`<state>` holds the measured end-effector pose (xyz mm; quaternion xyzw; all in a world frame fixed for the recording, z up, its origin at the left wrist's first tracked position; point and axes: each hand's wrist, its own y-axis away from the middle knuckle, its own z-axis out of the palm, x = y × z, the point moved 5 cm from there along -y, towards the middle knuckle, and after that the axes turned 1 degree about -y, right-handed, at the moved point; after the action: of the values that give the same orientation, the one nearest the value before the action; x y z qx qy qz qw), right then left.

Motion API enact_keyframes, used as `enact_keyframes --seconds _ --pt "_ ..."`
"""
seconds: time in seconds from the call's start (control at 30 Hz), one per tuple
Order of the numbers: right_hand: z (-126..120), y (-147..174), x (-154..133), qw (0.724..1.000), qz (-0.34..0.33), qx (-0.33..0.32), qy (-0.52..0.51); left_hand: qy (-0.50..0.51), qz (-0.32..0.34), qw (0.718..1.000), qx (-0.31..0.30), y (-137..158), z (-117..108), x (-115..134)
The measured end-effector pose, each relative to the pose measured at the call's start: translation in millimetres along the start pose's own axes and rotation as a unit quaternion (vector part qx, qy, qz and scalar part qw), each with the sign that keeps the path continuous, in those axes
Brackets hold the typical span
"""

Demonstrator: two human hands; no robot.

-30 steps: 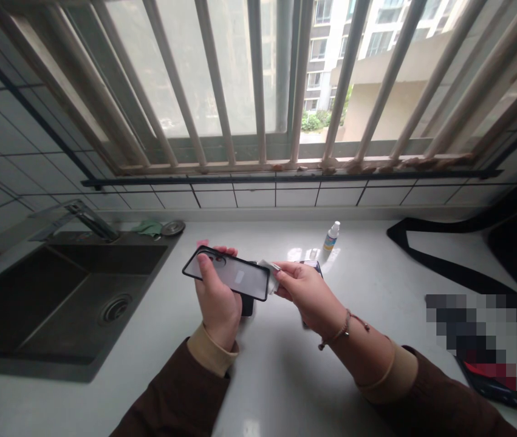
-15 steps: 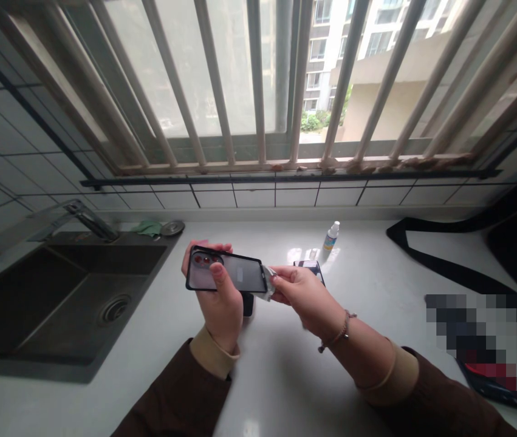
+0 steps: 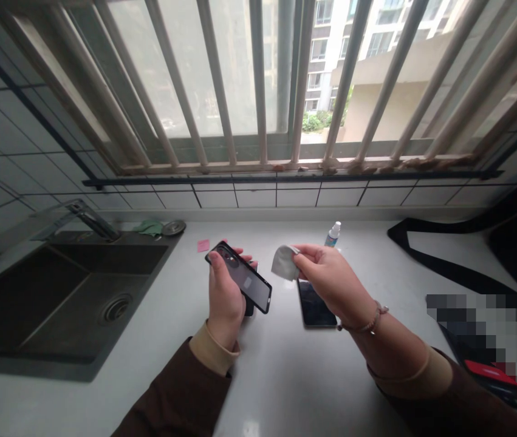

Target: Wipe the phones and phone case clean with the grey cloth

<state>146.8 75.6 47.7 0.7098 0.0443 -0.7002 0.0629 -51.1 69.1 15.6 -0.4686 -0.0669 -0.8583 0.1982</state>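
Observation:
My left hand (image 3: 226,297) grips a clear-backed phone case (image 3: 258,290) with a black rim, thumb across its camera end. The case tilts down to the right above the counter. In my right hand (image 3: 326,267), a small grey cloth (image 3: 284,264) is pinched between thumb and fingers, just right of the case and apart from it. A dark phone (image 3: 316,306) lies on the counter below my right hand. Partly hidden behind my left hand and the case is another dark, phone-like object (image 3: 249,308). Behind my right hand stands a small white-capped bottle (image 3: 333,233).
At left is a dark sink (image 3: 80,303) with a faucet (image 3: 92,221). A green cloth (image 3: 149,227) and metal strainer (image 3: 174,227) sit behind it. A pink note (image 3: 203,246) lies on the white counter (image 3: 267,376). A black strap (image 3: 445,261) runs along the right; window bars rise behind.
My right hand has drawn the cloth away from the case, up and to the right. The case has moved slightly right and tilted more steeply. The pink note and more of the phone are uncovered.

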Motion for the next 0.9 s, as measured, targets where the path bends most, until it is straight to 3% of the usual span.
enact_keyframes --seconds 0.13,0.2,0.3,0.47,0.67,0.9 --pt "-15 4 -18 0.970 -0.132 0.127 0.160 -0.017 -0.166 0.981 -0.095 13 13 -17" --pt "-13 7 -23 0.942 -0.172 0.136 0.255 -0.025 -0.244 0.955 -0.164 24 21 -21" --pt "-1 9 -23 0.908 -0.195 0.093 0.358 -0.032 -0.314 0.914 -0.255 37 28 -24" --pt "17 11 -15 0.892 -0.196 0.007 0.407 -0.073 -0.337 0.903 -0.257 41 23 -29" --pt "24 14 -14 0.891 -0.226 -0.017 0.392 -0.152 -0.361 0.884 -0.253 43 18 -34" --pt "24 14 -15 0.887 -0.240 -0.032 0.394 -0.117 -0.376 0.880 -0.267 46 20 -33"
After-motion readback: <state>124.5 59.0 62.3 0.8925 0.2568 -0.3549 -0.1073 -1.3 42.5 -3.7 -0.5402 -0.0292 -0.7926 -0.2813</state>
